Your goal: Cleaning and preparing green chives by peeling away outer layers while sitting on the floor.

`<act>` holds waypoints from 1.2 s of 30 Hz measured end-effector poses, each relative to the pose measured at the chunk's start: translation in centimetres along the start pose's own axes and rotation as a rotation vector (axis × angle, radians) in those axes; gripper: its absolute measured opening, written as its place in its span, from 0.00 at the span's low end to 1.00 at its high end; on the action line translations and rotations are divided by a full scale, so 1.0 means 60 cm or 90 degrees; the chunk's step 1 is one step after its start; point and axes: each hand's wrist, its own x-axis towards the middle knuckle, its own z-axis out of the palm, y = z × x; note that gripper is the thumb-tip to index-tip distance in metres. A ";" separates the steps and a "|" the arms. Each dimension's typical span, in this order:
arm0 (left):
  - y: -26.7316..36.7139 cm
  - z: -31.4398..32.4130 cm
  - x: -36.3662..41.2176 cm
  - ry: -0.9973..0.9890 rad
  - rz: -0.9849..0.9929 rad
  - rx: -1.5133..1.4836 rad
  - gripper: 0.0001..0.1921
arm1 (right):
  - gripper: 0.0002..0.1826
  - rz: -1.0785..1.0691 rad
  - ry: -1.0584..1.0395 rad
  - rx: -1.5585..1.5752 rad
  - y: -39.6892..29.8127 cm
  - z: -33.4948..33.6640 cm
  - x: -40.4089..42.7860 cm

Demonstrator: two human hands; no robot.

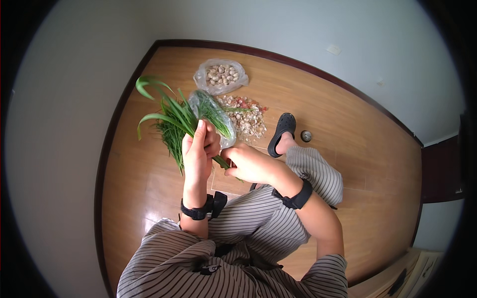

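Observation:
My left hand [201, 145] is closed around a bunch of long, flat green leaves, likely garlic chives [180, 113], whose tips arch over to the upper left. At the lower end of the stalks, my right hand [249, 160] has its thumb and fingers curled about them; the fingertips are partly hidden. Below the bunch, a pile of thin green stalks [171, 138] lies on the floor. Next to it, more greens [212, 113] rest in a clear plastic bag [230, 138]. Garlic skins and reddish scraps [249, 121] are heaped to the right of that bag.
A plastic bag [201, 76] of whole garlic bulbs [223, 74] stands farther back. My foot in a dark clog [286, 126] is right of the skins, beside a small round object [306, 136]. Walls with dark baseboard [261, 52] border the wooden floor; furniture [406, 272] stands lower right.

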 end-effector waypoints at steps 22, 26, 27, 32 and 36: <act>-0.025 -0.018 -0.030 -0.242 -0.163 0.061 0.16 | 0.09 -0.112 0.521 0.408 -0.035 -0.091 -0.032; -0.026 -0.019 -0.030 -0.289 -0.148 0.095 0.16 | 0.08 -0.113 0.549 0.404 -0.040 -0.087 -0.025; -0.029 -0.020 -0.030 -0.304 -0.141 0.101 0.16 | 0.08 -0.104 0.575 0.387 -0.039 -0.087 -0.025; -0.030 -0.023 -0.032 -0.318 -0.155 0.137 0.16 | 0.05 -0.091 0.531 0.402 -0.034 -0.093 -0.036; -0.030 -0.023 -0.034 -0.288 -0.147 0.115 0.15 | 0.05 -0.116 0.504 0.410 -0.038 -0.087 -0.042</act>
